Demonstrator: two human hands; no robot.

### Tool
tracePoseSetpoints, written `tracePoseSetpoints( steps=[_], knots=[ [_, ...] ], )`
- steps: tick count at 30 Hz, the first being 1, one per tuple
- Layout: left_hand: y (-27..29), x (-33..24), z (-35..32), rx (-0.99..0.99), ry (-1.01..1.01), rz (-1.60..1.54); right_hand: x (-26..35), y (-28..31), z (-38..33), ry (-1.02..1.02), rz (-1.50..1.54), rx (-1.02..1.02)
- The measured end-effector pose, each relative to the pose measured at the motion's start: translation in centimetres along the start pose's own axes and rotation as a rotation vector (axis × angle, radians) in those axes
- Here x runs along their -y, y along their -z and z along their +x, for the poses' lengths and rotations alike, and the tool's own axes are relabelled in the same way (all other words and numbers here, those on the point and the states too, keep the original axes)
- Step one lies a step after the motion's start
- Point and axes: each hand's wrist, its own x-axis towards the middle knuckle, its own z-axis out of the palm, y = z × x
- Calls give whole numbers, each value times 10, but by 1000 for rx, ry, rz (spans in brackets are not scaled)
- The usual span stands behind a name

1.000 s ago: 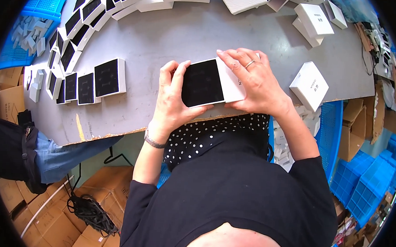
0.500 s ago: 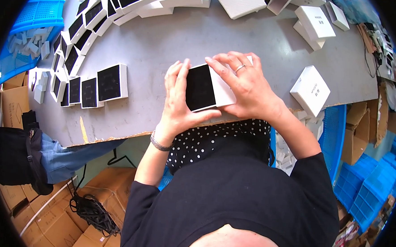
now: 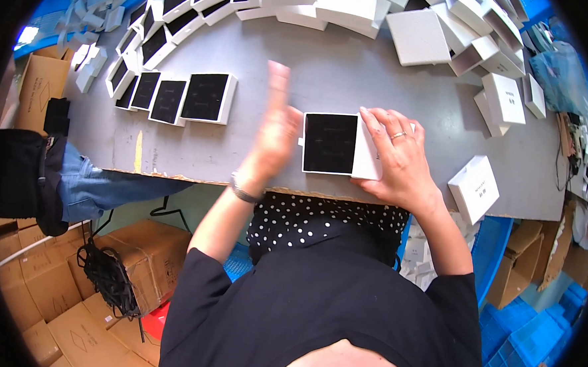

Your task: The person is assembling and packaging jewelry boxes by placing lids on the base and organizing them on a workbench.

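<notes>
In front of me, a white drawer box is partly pulled apart. Its inner tray [image 3: 329, 143], lined with black foam, juts out to the left of the white sleeve [image 3: 368, 154], with a small white tab on the tray's left edge. My right hand [image 3: 401, 159], with a ring on one finger, is closed around the sleeve. My left hand [image 3: 273, 132] is just left of the tray, apart from it, blurred by motion. Its fingers look stretched out and nothing shows in them.
Trays with black foam [image 3: 205, 98] curve along the table's left and back. White boxes [image 3: 418, 37] are piled at the back right, and a single white box [image 3: 474, 189] lies right of my hand. A person in jeans [image 3: 108, 186] is at the left. Blue crates [image 3: 525, 342] stand lower right.
My left hand has let go of the tray and moved off to its left. The box now sits squarer to the table edge, with more of the tray showing. The whole view has shifted.
</notes>
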Motion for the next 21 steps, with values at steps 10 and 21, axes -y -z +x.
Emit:
tracePoseSetpoints(
  steps=[10,21],
  knots=[
    [-43,-2,20,-282,173,-554,26,-25,7,60,103,-71],
    [51,-28,20,-306,-130,876,-32,39,-41,-400,-208,75]
  ],
)
